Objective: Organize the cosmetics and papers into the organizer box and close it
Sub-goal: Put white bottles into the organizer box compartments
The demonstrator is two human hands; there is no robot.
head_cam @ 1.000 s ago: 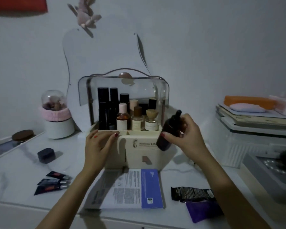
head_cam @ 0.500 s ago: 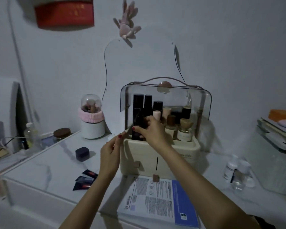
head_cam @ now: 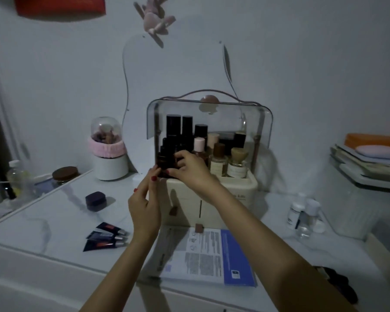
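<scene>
The right hand (head_cam: 190, 166) covers the lower half of the dark dropper bottle (head_cam: 164, 161), so you can't see whether its base is sitting in the organizer box (head_cam: 225, 194) or not. Box lettering is half behind the right forearm, only "Life" or so peeks out. Paper sheet (head_cam: 203, 253) print is way too small to read. Red thing (head_cam: 61, 5) up top is cropped by the edge, and the black packet (head_cam: 340, 282) is mostly behind the arm

I see a pale marbled worktop (head_cam: 54, 212) carrying the organizer (head_cam: 212, 199) at the back and a leaflet (head_cam: 208, 253) just before it. Left lie three tubes (head_cam: 106, 236) and a dark jar (head_cam: 95, 200); small bottles (head_cam: 304, 218) stand right.
</scene>
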